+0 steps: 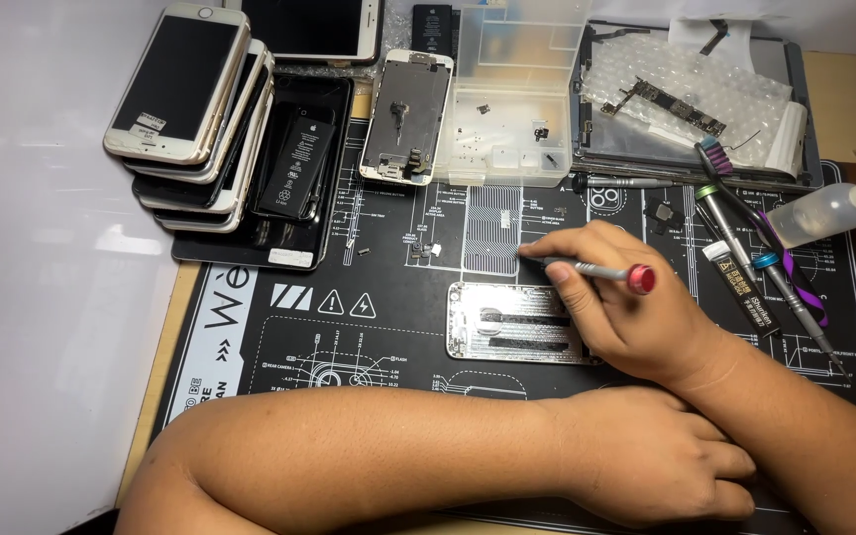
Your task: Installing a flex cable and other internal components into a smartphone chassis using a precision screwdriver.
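Stack of phones [190, 109] far left, untouched. Silver phone housing [517, 322] mid-mat. Right hand [626, 307] pinches a red-capped screwdriver [587, 269], tip just above the housing's top edge — looks like screw work. Left hand [666, 456] flat, holding nothing. Next: seat tip squarely.

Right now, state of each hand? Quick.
Left hand: resting flat on the black work mat, holding nothing.
Right hand: closed on a grey screwdriver with a red cap, over the opened phone housing.
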